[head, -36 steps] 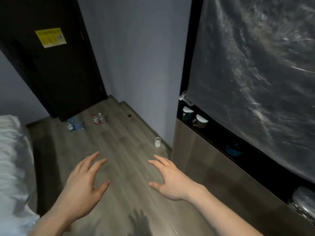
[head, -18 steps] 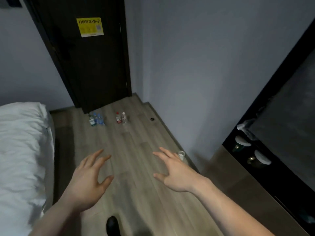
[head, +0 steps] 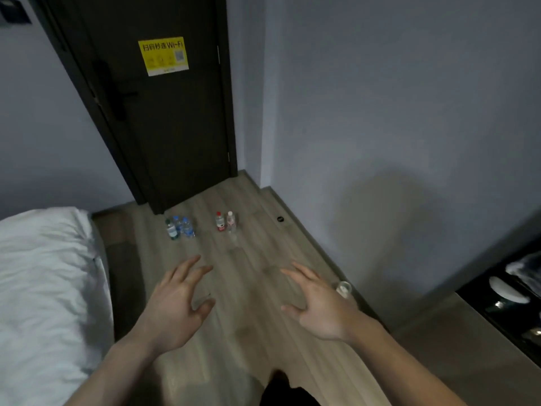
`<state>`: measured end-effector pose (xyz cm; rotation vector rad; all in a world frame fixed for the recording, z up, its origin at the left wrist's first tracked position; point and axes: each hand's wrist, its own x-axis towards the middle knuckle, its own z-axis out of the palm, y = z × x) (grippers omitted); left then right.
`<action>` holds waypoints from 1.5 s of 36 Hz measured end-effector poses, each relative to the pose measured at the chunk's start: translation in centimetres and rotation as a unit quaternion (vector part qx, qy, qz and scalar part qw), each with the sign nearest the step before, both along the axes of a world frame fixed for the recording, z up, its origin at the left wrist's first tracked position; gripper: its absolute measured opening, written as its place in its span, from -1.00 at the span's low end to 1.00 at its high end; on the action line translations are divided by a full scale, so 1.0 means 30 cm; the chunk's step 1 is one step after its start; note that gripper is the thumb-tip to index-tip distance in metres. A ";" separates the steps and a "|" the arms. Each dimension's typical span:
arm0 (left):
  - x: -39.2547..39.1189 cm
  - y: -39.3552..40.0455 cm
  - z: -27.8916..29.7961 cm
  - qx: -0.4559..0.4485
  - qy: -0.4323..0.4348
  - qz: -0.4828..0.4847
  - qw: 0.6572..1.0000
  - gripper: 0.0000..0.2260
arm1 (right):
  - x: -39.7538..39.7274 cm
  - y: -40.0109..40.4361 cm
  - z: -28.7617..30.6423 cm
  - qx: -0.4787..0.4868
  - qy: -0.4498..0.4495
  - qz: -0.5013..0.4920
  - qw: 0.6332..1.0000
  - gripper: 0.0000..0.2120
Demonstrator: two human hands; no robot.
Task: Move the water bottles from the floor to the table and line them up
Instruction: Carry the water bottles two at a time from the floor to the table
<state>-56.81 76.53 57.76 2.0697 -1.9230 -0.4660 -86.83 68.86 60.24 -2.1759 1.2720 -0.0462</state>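
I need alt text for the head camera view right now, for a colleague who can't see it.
Two bare hands, left hand and right hand, reach forward open and empty over a wood-plank floor toward five small plastic water bottles standing near a dark door. A white-sheeted bed lies at left.

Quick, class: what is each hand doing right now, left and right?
Left hand: open, fingers spread, holding nothing.
Right hand: open, fingers spread, holding nothing.

Matt wood-look floor [head: 263,288], clear plastic bottles [head: 181,228] near a dark matt door [head: 164,127], glossy yellow paper notice [head: 164,55] on that door, white wrinkled cloth bedding [head: 44,273]
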 end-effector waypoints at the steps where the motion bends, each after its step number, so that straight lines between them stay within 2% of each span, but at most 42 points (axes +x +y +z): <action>1: 0.029 -0.032 -0.010 0.002 -0.002 -0.005 1.000 -0.38 | 0.026 -0.030 -0.004 0.004 0.000 0.000 1.000 -0.30; 12: 0.284 -0.434 -0.082 0.014 -0.025 -0.009 1.000 -0.35 | 0.278 -0.456 -0.107 0.027 -0.028 -0.004 0.999 -0.30; 22: 0.550 -0.891 -0.077 0.067 -0.041 0.034 0.996 -0.38 | 0.540 -0.949 -0.188 0.053 -0.049 -0.001 0.997 -0.30; 27: 0.626 -1.084 -0.069 0.088 -0.050 0.052 0.994 -0.38 | 0.650 -1.175 -0.186 0.041 -0.024 0.031 0.998 -0.31; 33: 0.723 -1.283 -0.105 0.106 -0.016 0.060 0.992 -0.37 | 0.747 -1.398 -0.201 0.051 -0.026 0.038 0.998 -0.32; 44: 1.021 -1.784 -0.249 0.134 -0.049 -0.004 0.990 -0.39 | 1.014 -1.825 -0.341 0.098 0.018 0.001 0.995 -0.28; 54: 1.306 -2.321 -0.487 0.228 -0.066 -0.080 0.968 -0.35 | 1.301 -2.206 -0.511 0.145 0.044 -0.089 0.984 -0.30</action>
